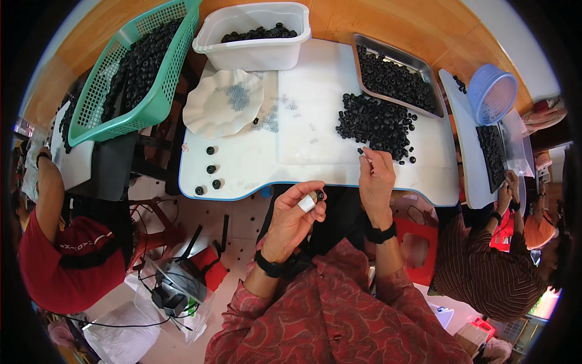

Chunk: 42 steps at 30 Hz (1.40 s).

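Your left hand (290,215) pinches a small black ring (320,195) at the fingertips, white wrap (307,203) on one finger. Your right hand (377,174), ahead and right of that grip, has a tiny black piece (360,150) between thumb and finger. Just past the right grip: loose black pile (373,124), then metal tray (400,51) of more. Past the left grip, leftward: four loose black parts (211,169), wavy-rimmed plate (203,106), white tub (257,57)

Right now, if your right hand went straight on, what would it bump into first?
Probably the pile of black pieces, just past the small black piece at the tip of the right hand. I can't tell how high the hand is above the table, so it might pass over.
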Each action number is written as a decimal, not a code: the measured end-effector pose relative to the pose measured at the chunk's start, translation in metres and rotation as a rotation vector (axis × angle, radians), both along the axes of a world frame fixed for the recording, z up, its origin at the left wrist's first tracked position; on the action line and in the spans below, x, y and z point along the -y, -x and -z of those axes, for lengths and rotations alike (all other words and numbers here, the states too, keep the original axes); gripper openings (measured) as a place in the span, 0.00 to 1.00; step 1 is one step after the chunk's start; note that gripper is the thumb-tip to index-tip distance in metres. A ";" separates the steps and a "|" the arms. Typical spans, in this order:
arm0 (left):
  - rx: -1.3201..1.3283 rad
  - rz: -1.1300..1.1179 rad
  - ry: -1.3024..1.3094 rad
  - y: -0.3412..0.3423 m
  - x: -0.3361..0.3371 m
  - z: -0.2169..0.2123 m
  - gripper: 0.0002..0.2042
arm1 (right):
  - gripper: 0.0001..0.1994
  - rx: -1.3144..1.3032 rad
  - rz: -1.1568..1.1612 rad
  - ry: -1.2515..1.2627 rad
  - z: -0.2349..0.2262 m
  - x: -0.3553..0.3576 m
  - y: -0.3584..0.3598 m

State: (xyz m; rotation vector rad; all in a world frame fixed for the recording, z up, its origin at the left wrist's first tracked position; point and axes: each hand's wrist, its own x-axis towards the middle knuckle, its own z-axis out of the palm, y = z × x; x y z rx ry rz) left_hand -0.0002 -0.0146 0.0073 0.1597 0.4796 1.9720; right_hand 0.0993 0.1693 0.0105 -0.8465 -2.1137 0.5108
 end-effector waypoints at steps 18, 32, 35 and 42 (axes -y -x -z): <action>-0.007 -0.030 0.048 0.003 0.001 -0.002 0.12 | 0.08 -0.141 -0.288 0.766 -0.030 0.051 0.000; 0.007 -0.048 0.012 0.002 0.005 0.001 0.13 | 0.06 -0.180 -0.428 0.763 -0.043 0.075 -0.004; 0.022 -0.060 0.023 0.002 0.005 0.000 0.13 | 0.06 -0.168 -0.441 0.742 -0.047 0.078 -0.004; 0.013 -0.060 0.006 0.002 0.005 0.002 0.13 | 0.07 -0.252 -0.509 0.804 -0.048 0.082 -0.003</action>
